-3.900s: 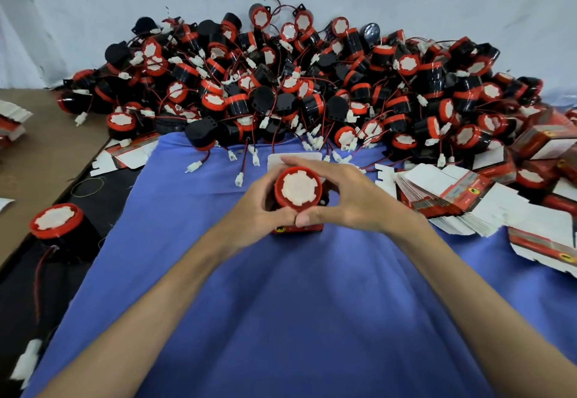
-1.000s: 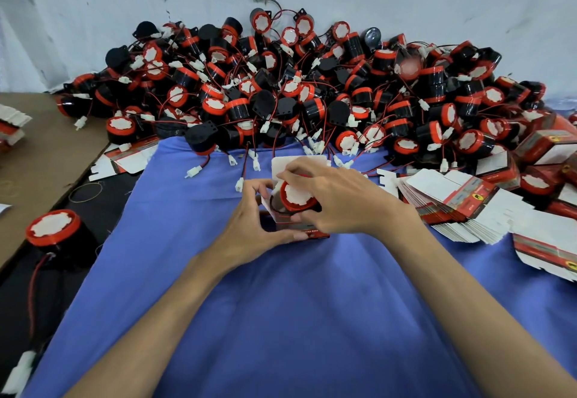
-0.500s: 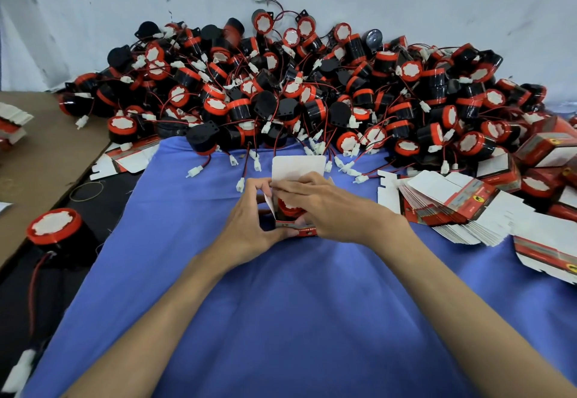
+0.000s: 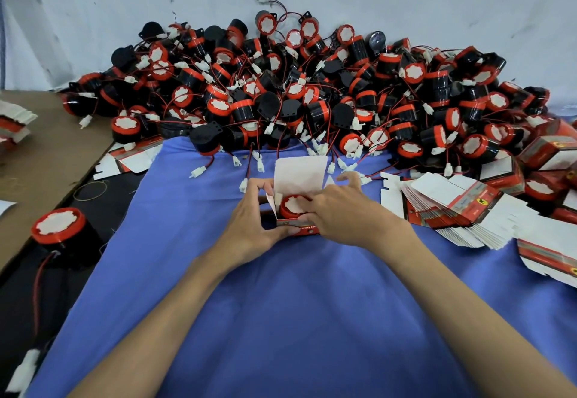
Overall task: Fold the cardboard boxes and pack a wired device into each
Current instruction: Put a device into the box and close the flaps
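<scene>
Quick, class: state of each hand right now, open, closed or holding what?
Left hand: closed, gripping the cardboard box.
Right hand: closed, pinching the box, finger on the wired device.

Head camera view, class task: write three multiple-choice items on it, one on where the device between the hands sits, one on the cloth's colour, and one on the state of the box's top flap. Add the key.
1. Where is the device between the left hand and the right hand?
A. On a shelf.
B. Inside the box.
C. In a metal tray.

2. What colour is the cloth under the box?
A. Blue.
B. Green.
C. Yellow.

3. How is the box's top flap?
A. Folded shut.
B. Torn off.
C. Standing open.

Key:
1 B, the device's red rim shows within the box walls.
2 A, blue cloth spreads out all round the box.
3 C, the white flap stands up behind the device.
</scene>
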A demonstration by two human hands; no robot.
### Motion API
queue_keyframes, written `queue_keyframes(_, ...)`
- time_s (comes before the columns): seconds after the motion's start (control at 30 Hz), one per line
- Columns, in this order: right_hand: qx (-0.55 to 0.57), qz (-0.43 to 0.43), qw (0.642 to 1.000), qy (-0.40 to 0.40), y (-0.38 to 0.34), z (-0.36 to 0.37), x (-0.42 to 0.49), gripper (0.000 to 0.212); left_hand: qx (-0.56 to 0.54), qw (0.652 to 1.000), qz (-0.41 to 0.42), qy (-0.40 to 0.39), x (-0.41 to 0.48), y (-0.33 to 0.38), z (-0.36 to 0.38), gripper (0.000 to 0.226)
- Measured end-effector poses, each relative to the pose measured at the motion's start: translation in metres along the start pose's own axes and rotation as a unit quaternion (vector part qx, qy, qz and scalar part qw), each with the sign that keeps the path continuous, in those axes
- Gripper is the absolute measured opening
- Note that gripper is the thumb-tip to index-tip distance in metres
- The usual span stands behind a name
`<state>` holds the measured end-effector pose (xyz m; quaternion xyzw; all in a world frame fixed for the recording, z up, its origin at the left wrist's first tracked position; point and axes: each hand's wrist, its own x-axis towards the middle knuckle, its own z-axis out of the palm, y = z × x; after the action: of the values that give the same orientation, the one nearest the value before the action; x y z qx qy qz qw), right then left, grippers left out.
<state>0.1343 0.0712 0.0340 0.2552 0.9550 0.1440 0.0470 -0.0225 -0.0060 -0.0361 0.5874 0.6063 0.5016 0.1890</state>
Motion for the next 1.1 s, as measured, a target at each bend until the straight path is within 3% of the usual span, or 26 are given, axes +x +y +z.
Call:
queue_keyframes(0.1,0.024,0.004,1.000,0.000,0.001,0.006,0.001,0.031,-0.002,1.000,-0.005,0.004,0.000,0.001,0.000,0.065)
queue_keyframes(0.23,0.083,-0.011,0.994,0.072,0.004,0.000,0.000,0.027,-0.011,1.000,-0.016,0.002,-0.001,0.000,0.000,0.066)
queue_keyframes(0.4,0.140,-0.039,0.986,0.079,0.005,-0.003,0.000,0.027,-0.029,1.000,-0.003,0.000,0.000,-0.003,0.001,0.071)
queue_keyframes(0.5,0.125,-0.051,0.983,0.123,0.000,0.005,0.000,0.034,-0.018,1.000,0.008,-0.007,0.000,-0.005,0.001,0.077)
queue_keyframes(0.6,0.085,-0.051,0.990,0.103,-0.009,0.012,0.001,0.042,-0.009,1.000,0.014,-0.010,0.001,-0.006,0.000,0.081)
queue_keyframes(0.7,0.122,-0.033,0.987,0.101,-0.016,0.012,0.004,0.040,-0.006,1.000,0.013,-0.017,0.001,-0.006,0.000,0.081)
queue_keyframes(0.83,0.081,-0.045,0.990,0.109,-0.023,0.013,0.004,0.038,0.011,1.000,0.022,-0.019,-0.001,-0.008,0.001,0.079)
queue_keyframes(0.9,0.176,-0.068,0.966,0.177,-0.017,0.013,-0.001,0.038,0.023,0.999,0.029,-0.016,-0.001,-0.006,0.001,0.081)
queue_keyframes(1.0,0.360,0.013,0.849,0.388,0.002,0.023,-0.009,0.030,0.065,0.997,0.040,-0.023,0.001,-0.006,0.001,0.083)
queue_keyframes(1.03,0.399,0.059,0.816,0.414,0.006,0.030,-0.012,0.028,0.082,0.995,0.040,-0.029,0.001,-0.006,0.001,0.082)
queue_keyframes(1.1,0.482,0.107,0.781,0.381,0.006,0.042,-0.016,0.023,0.098,0.994,0.030,-0.038,0.002,-0.007,0.000,0.080)
